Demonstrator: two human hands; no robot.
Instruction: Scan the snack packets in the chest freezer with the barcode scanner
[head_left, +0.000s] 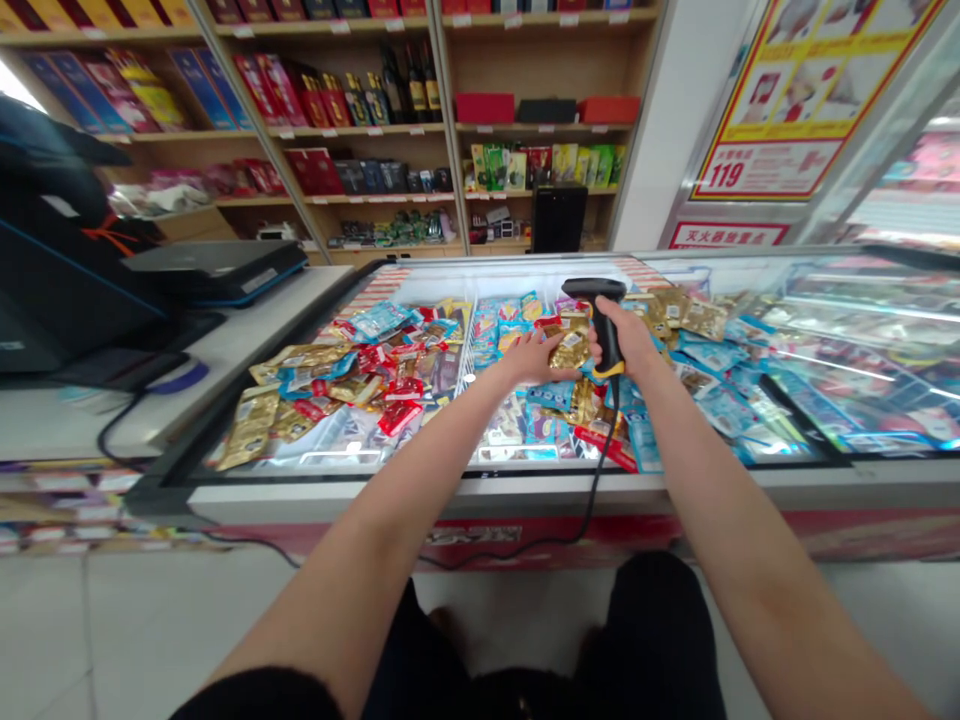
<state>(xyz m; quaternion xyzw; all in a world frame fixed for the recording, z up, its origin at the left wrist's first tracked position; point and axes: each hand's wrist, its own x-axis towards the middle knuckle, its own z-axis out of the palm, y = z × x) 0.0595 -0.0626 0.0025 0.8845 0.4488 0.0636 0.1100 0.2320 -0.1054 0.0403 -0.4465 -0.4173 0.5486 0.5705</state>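
While right hand grips scanner, outstretched left hand touches packet

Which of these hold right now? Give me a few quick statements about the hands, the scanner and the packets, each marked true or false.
1. The right hand grips the scanner. True.
2. The left hand rests on a red packet. False: it touches a gold packet next to the scanner.
3. A cable hangs down from the scanner's handle. True.
4. The packets lie on the floor. False: they are spread over the glass top of the freezer.
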